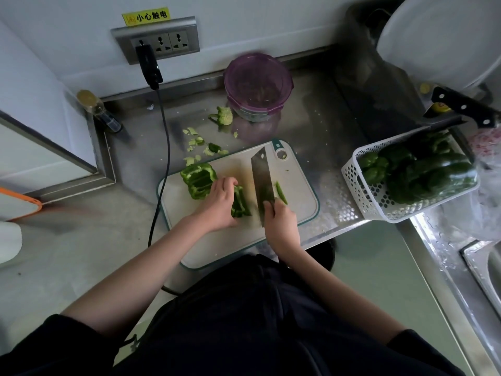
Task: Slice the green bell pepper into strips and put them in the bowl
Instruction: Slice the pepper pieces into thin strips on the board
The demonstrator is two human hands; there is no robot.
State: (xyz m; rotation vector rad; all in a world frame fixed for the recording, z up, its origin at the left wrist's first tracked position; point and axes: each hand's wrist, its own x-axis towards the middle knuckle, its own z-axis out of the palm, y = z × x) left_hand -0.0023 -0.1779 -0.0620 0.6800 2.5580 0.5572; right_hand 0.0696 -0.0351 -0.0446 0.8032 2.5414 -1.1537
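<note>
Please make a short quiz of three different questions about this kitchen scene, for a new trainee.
1. True or false: the right hand holds the cleaver.
2. Where does the cut strip lie? A) in the purple bowl B) on the cutting board, right of the blade C) in the white basket
3. Fill in: the left hand presses on a pepper piece, while a larger piece lies to its ____.

Key: 1 true; 2 B; 3 left
</note>
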